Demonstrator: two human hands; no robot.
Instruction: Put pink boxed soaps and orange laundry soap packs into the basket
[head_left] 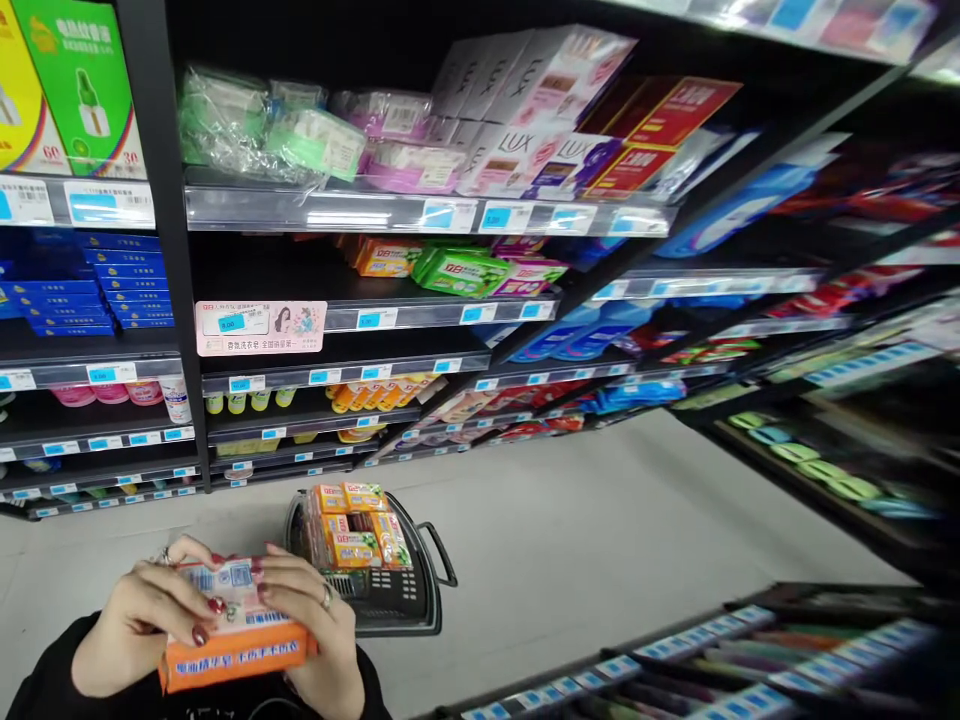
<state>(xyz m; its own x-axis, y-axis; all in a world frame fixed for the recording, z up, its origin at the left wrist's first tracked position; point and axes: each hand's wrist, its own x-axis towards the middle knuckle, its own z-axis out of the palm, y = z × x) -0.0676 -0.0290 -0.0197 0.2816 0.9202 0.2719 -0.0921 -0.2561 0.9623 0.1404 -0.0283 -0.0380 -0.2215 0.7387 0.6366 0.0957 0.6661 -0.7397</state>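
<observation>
Low in the view, close to my body, I hold an orange and white soap pack [240, 655] between both hands. My left hand [146, 605] grips its left end, fingers bent over the top. Around the right end, my right hand [315, 610] is closed, its fingers lying across the top face. Printed characters show on the orange side. Just beyond my right hand, a dark shopping basket [427, 600] stands on the floor. Several orange soap packs [352, 545] are stacked inside it.
Ahead, the shelf [300, 210] carries wrapped soaps and LUX boxes [517, 150]. One level down lie green soap packs [457, 270] and orange ones. Blue boxes [67, 290] fill a shelf at left. The grey floor [570, 520] runs right, between shelving on both sides.
</observation>
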